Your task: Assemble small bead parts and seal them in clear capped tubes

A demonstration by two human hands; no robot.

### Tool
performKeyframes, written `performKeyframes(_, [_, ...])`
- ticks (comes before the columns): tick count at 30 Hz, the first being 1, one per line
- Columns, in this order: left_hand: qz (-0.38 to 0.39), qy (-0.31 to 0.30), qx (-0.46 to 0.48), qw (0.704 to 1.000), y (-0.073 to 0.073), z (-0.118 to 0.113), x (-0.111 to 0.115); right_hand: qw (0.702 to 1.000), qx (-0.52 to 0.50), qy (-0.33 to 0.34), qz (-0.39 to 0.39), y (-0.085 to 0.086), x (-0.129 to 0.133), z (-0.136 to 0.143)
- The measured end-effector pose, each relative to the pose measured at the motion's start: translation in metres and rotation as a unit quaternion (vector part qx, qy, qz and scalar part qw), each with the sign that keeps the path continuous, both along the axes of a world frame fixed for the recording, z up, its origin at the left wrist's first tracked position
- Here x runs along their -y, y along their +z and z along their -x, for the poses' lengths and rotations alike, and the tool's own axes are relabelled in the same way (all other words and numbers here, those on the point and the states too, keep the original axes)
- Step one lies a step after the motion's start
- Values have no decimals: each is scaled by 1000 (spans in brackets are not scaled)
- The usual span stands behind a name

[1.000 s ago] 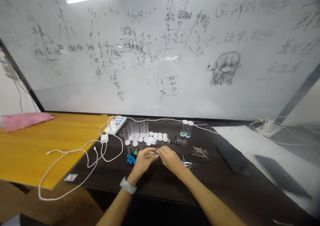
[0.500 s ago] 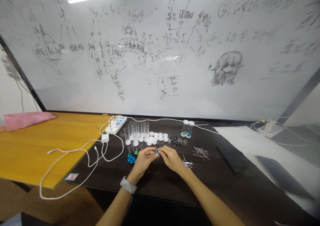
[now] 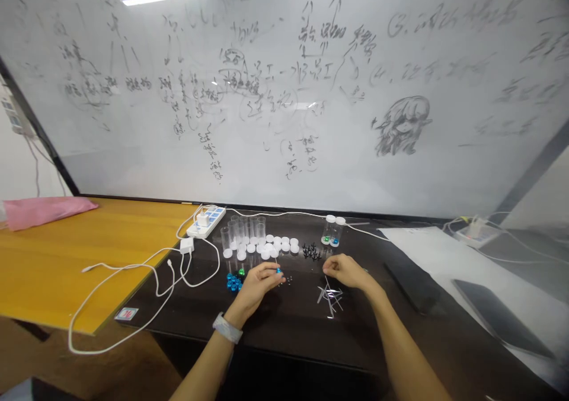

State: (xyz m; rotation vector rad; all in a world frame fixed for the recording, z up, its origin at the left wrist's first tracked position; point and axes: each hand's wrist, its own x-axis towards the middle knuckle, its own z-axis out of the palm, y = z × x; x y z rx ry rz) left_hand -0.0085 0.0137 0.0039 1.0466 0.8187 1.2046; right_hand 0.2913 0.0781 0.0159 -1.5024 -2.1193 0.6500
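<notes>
1. The left hand [image 3: 260, 278] has its fingers closed on a blue ball [image 3: 279, 271], held just above the tabletop [image 3: 293, 330]
2. The right hand [image 3: 347, 270] has its fingers drawn together at the silver strips [image 3: 331, 299]; whether they grip one I cannot tell
3. Seemingly finished: two capped tubes [image 3: 328, 230], one with a green ball inside, one with a blue
4. Apparently left: clear tubes [image 3: 225, 239], white caps [image 3: 284, 244], black pieces [image 3: 311, 252] and clustered balls [image 3: 232, 282], so most work seems undone
</notes>
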Motion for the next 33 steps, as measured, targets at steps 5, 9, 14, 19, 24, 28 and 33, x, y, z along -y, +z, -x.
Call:
performKeyframes(5, [0, -5, -5, 1000, -2, 0, -2, 996, 71, -10, 47, 0, 7, -5])
performKeyframes(9, [-1, -12, -3, 1000, -3, 0, -2, 988, 127, -61, 58, -3, 8, 10])
performKeyframes(14, [-6, -14, -4, 1000, -2, 0, -1, 988, 130, -79, 29, -4, 5, 31])
performKeyframes(19, [-11, -19, 4, 1000, -2, 0, -1, 999, 27, -2, -23, 12, 2, 48])
performKeyframes(24, [-7, -11, 5, 1000, -3, 0, -1, 941, -301, 148, 40, 17, 9, 76])
performKeyframes(28, [-10, -18, 14, 1000, -3, 0, -2, 878, -448, 155, 65, 3, 19, 92])
performKeyframes(33, [-5, -17, 20, 1000, -1, -2, -2, 883, -459, 96, -11, -11, 27, 105])
